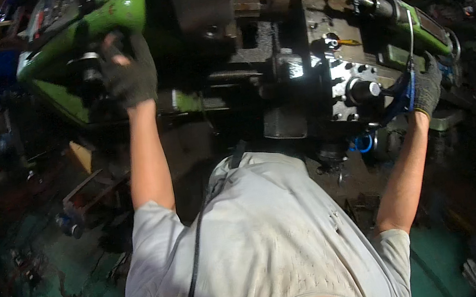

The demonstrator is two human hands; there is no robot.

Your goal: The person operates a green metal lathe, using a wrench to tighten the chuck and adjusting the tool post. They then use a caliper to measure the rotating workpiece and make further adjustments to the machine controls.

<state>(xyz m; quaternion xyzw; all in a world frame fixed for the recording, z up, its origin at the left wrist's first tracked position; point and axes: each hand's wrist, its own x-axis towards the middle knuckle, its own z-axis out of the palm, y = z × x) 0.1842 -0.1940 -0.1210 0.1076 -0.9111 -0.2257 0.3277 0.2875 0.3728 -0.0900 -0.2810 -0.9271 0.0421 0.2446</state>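
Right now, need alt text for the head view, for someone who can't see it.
A person in a pale shirt stands at a partly green metal lathe, gloved hands spread wide. The left hand is near a metal lever at the green housing; the right hand is beside a blue hose, right of a bolted tool post.

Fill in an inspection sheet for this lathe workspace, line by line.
Surface: green floor, strewn with scraps at left.
Job's things: green headstock; bolted tool post with a dark, round-ended handle.
Clutter: orange-yellow item lying beyond the tool post; mixed dark objects at left, too dim to identify.
Hands: left hand, gloved, at the headstock; right hand, gloved, right of the tool post; both grips unclear.
Cables: dark cord down the shirt; blue loop below the tool post.
Surroundings: dim; other people, nothing seen.
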